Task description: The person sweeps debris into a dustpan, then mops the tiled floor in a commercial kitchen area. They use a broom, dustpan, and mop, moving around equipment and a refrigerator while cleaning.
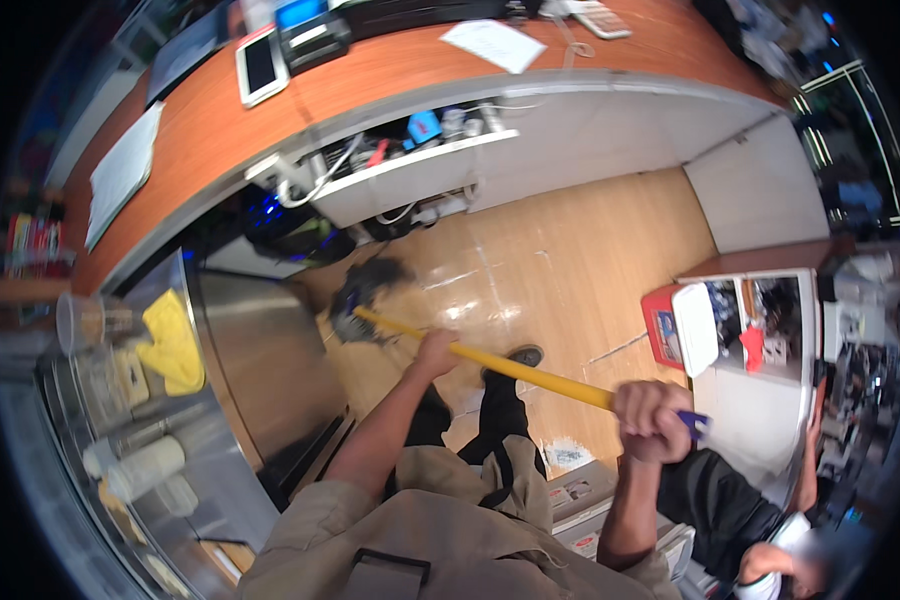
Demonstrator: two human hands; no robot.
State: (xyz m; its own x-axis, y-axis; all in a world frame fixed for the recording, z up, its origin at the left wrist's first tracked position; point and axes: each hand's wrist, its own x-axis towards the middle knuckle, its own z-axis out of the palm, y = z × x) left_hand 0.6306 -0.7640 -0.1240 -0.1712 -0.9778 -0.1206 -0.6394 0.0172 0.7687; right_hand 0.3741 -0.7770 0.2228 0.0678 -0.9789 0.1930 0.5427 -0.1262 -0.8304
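A mop with a long yellow handle (530,376) slants across the view in front of me. Its shaggy dark grey head (355,305) is blurred and rests on the wooden floor near the steel cabinet. My left hand (436,355) is closed round the lower part of the handle. Higher up, my right hand (652,420) wraps the handle close to its blue end cap (698,425). Both of my forearms reach in from the lower edge.
A steel cabinet (265,350) with a yellow cloth (174,345) on top stands at left. An orange-brown counter (370,85) curves across the far side. At right are a red and white cooler (682,328) and shelves. Another person (720,510) is close at lower right.
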